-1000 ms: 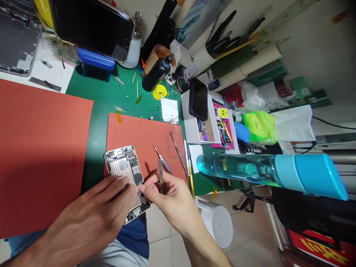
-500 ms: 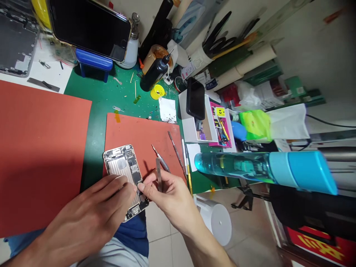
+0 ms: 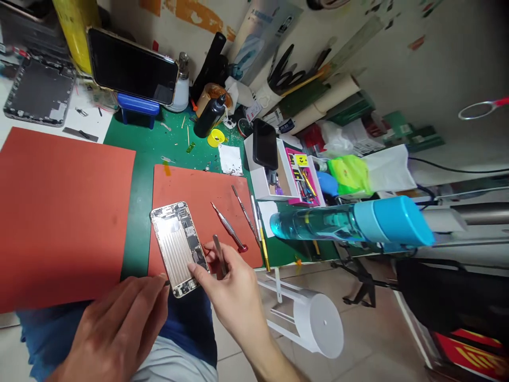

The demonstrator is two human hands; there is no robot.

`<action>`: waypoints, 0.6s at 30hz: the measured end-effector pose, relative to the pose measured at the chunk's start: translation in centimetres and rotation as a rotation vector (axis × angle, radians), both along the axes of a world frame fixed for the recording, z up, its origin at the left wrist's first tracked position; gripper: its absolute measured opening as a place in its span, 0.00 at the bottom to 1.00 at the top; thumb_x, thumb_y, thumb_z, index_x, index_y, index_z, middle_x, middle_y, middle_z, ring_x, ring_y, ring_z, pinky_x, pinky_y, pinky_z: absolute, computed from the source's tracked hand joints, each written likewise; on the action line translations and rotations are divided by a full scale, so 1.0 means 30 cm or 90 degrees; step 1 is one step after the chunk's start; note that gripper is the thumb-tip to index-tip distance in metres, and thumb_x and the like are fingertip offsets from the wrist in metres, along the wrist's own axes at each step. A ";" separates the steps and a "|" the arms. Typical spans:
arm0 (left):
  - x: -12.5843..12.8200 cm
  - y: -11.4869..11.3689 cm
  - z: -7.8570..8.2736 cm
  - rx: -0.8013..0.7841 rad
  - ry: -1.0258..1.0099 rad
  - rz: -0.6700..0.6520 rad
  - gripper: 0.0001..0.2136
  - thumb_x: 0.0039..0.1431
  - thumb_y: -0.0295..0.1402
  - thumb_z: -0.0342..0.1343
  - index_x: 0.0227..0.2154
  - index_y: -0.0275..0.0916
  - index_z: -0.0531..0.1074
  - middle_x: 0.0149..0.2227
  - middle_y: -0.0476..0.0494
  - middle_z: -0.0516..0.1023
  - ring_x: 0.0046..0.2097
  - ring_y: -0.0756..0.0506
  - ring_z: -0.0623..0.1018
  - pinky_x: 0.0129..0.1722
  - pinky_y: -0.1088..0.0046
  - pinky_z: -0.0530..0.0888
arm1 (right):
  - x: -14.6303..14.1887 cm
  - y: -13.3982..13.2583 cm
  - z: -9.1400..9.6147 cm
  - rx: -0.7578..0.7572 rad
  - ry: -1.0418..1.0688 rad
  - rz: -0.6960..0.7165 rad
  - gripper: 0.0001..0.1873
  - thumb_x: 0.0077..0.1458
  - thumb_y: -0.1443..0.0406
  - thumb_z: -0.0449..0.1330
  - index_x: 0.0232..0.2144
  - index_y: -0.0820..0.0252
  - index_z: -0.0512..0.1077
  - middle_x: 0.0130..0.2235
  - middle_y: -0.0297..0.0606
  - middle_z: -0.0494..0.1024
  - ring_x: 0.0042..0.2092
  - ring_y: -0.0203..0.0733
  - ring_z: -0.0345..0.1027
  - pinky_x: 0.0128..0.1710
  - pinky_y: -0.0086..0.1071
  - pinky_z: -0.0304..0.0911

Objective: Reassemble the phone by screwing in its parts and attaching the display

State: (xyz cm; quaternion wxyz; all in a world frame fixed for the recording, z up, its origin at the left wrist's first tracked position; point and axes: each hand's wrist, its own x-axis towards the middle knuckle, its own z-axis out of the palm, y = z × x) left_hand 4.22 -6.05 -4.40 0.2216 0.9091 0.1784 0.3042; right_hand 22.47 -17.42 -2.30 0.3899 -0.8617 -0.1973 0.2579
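Observation:
An opened phone chassis (image 3: 177, 246) with its circuit board exposed lies on the small red mat (image 3: 199, 196), its lower end over the bench edge. My right hand (image 3: 226, 289) grips grey metal tweezers (image 3: 219, 255) and its fingertips touch the phone's right side. My left hand (image 3: 119, 329) has its fingers stretched out just below and left of the phone, holding nothing, fingertips near its bottom corner.
Two metal pry tools (image 3: 229, 233) and a yellow-handled one (image 3: 260, 239) lie right of the phone. A large red mat (image 3: 59, 212) is at left. A blue bottle (image 3: 350, 223), a white parts box (image 3: 274, 175), a propped phone (image 3: 131, 66) and clutter fill the back.
My left hand has pulled back off the phone toward me, uncovering it. The right hand shifted slightly, still with the tweezers. The view tilted upward.

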 end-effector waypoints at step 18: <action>0.068 -0.121 0.049 -0.825 -0.167 0.154 0.29 0.63 0.45 0.70 0.62 0.37 0.73 0.49 0.34 0.88 0.51 0.37 0.89 0.53 0.60 0.86 | -0.072 -0.048 0.005 0.266 0.276 -0.062 0.29 0.46 0.49 0.80 0.44 0.61 0.83 0.26 0.29 0.75 0.21 0.31 0.60 0.22 0.29 0.63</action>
